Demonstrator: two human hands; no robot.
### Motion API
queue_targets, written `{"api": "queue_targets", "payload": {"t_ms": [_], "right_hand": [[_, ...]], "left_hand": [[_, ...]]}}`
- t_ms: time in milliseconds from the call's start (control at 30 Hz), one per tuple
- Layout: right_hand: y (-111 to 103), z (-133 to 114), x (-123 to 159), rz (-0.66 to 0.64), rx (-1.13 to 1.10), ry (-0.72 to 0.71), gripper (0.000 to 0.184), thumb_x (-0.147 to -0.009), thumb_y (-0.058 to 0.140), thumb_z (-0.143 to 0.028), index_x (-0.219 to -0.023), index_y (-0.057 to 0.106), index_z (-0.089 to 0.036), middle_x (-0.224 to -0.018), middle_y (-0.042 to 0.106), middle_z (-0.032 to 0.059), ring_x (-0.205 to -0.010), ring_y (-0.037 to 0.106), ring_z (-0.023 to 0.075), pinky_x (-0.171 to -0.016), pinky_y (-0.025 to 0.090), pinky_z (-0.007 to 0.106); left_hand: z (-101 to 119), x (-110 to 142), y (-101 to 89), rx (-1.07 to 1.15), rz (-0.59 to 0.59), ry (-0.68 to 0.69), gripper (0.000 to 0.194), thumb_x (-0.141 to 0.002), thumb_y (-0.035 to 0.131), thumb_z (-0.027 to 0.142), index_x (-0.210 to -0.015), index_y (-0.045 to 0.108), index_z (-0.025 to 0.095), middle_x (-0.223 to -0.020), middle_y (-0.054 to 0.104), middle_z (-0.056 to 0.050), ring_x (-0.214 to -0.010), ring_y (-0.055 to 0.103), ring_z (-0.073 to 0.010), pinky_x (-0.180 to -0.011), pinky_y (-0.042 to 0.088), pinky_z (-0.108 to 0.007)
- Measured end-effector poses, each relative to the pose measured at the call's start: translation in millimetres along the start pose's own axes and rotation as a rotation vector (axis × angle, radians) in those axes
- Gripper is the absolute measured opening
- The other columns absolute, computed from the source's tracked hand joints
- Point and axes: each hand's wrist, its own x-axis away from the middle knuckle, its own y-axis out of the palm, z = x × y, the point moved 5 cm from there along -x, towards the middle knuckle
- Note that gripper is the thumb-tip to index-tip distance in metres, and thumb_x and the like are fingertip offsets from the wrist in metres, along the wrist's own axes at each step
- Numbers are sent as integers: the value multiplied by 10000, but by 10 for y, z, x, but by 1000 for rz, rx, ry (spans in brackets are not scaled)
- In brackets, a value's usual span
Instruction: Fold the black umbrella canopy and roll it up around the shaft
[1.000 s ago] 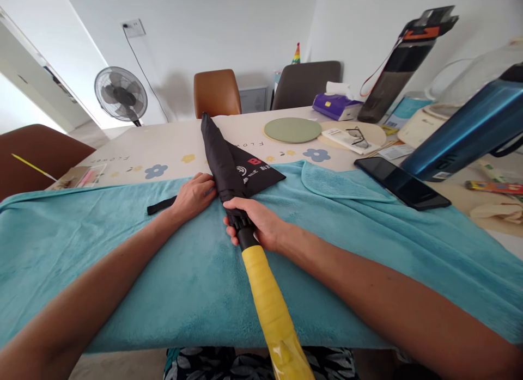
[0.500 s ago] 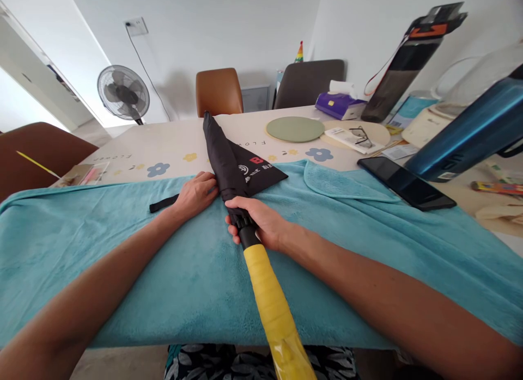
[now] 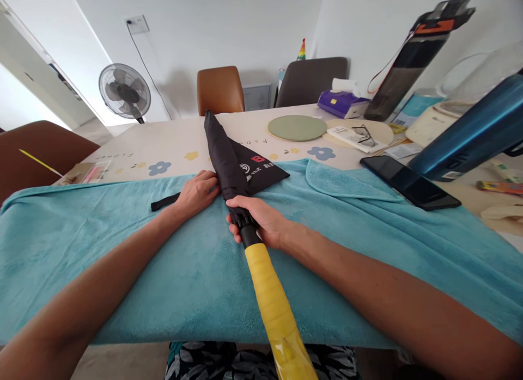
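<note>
A closed black umbrella point(image 3: 224, 151) lies lengthwise on a teal towel point(image 3: 122, 260), its tip pointing away from me. Its yellow handle point(image 3: 272, 304) sticks out over the table's near edge. One printed flap of cloth point(image 3: 261, 170) fans out to the right. My right hand point(image 3: 259, 222) is wrapped round the shaft just above the handle. My left hand point(image 3: 198, 192) presses its curled fingers against the left side of the folded cloth, beside the black strap point(image 3: 163, 202) that trails left on the towel.
A dark phone point(image 3: 408, 181) lies at the towel's right edge, a blue bottle point(image 3: 469, 135) behind it. Further back are a green round mat point(image 3: 297, 127), glasses on paper point(image 3: 359, 136) and a purple tissue box point(image 3: 341, 102). Chairs ring the table; a fan point(image 3: 125, 92) stands far left.
Both hands keep their hold on the umbrella. Only the view has shifted slightly, with everything sliding a little right and up in the picture.
</note>
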Motion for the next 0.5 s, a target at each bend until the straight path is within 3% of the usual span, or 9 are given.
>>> {"api": "queue_targets", "payload": {"t_ms": [500], "right_hand": [[7,-7,15,14,14,-6,160,-816,491,-267,-702,467,-157,-542,525,5,-397,483,110,-368,438,236]], "left_hand": [[-6,2,3,4,-4,-11,206,-850,431,225,-710,572,175,-899,600,-72,-875,535,-186,-733,457,-303]]}}
